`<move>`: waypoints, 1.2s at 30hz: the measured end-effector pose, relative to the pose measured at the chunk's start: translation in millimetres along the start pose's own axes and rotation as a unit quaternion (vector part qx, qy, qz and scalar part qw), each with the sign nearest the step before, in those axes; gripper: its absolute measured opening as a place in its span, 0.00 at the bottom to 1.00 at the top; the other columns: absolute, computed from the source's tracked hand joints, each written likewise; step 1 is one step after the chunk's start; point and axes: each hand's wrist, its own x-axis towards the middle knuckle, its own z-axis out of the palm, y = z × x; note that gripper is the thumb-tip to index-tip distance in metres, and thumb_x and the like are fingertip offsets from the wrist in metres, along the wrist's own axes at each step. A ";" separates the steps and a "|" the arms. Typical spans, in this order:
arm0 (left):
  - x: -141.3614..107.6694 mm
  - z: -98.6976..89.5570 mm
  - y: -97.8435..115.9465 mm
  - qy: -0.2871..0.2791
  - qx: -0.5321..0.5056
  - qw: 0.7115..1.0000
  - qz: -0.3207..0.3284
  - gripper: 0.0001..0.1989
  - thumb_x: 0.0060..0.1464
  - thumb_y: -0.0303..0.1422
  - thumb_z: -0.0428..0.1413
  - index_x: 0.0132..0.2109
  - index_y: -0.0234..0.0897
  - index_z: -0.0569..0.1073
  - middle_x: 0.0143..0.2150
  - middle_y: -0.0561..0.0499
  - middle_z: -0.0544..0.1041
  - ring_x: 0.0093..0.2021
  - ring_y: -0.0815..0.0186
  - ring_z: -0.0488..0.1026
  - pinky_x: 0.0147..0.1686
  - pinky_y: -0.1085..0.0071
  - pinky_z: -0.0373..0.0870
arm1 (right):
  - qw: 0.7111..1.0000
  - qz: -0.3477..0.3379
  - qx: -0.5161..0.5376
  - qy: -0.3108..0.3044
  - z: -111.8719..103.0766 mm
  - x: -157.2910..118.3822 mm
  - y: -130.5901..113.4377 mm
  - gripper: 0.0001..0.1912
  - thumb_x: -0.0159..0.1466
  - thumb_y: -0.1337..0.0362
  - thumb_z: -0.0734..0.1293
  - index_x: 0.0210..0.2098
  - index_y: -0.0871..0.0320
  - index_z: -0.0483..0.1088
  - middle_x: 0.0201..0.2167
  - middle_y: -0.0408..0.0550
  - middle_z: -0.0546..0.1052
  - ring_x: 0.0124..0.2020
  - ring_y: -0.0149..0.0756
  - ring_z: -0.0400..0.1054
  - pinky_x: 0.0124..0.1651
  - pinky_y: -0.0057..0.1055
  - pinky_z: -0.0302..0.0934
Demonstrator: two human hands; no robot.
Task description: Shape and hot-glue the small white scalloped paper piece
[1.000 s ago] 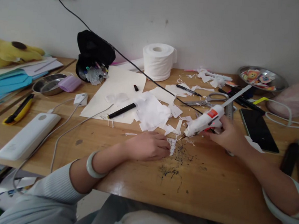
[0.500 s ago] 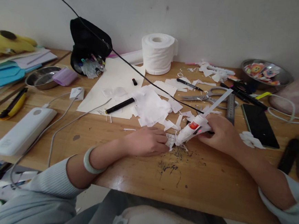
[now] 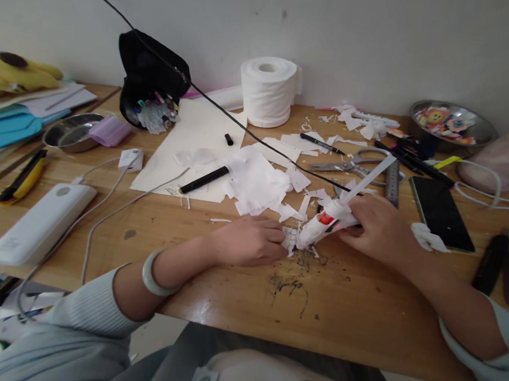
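My right hand (image 3: 377, 226) is wrapped round a white hot glue gun (image 3: 322, 225), its nozzle tilted down to the left. A pale glue stick (image 3: 372, 175) juts from its back end, and a small red light glows on its side. My left hand (image 3: 254, 240) is closed on the edge of a small white paper piece (image 3: 290, 238) with dark line markings. The nozzle end is right at this piece; whether it touches cannot be seen. Dark stringy marks (image 3: 289, 284) lie on the wooden table (image 3: 358, 322) just below.
Paper scraps (image 3: 259, 182), scissors (image 3: 357, 166), a steel ruler (image 3: 392, 186) and a phone (image 3: 442, 214) lie beyond my hands. A black cord (image 3: 225, 115) runs down to the glue gun. At the left are a white power bank (image 3: 40, 223) and a yellow cutter (image 3: 21, 178).
The glue gun's rear and the glue stick have shifted slightly down, with my right hand moving a little. My left hand and the paper piece look still.
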 end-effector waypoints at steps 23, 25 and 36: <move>-0.6 1.5 -1.1 -0.001 -0.008 1.000 0.001 0.13 0.63 0.32 0.44 0.41 0.37 0.73 0.34 0.48 0.72 0.40 0.63 0.66 0.39 0.68 0.61 | 0.999 0.030 0.023 -0.029 -1.0 -2.1 -0.3 0.07 0.56 0.63 0.63 0.35 0.55 0.69 0.35 0.52 0.77 0.38 0.47 0.70 0.42 0.43 0.61; -0.8 1.6 -1.2 -0.003 -0.010 1.000 0.001 0.13 0.63 0.32 0.44 0.41 0.37 0.73 0.35 0.48 0.72 0.40 0.63 0.66 0.39 0.68 0.61 | 0.999 0.027 0.019 -0.033 -1.1 -2.1 -0.2 0.07 0.57 0.63 0.63 0.35 0.55 0.69 0.35 0.53 0.77 0.38 0.47 0.69 0.42 0.43 0.61; 0.0 0.0 -0.5 0.003 -0.006 1.000 0.001 0.14 0.63 0.31 0.44 0.39 0.37 0.73 0.34 0.48 0.72 0.39 0.64 0.66 0.38 0.69 0.61 | 0.998 0.047 0.034 -0.031 1.2 -3.0 1.0 0.08 0.56 0.62 0.63 0.35 0.55 0.70 0.35 0.52 0.76 0.38 0.47 0.69 0.43 0.45 0.61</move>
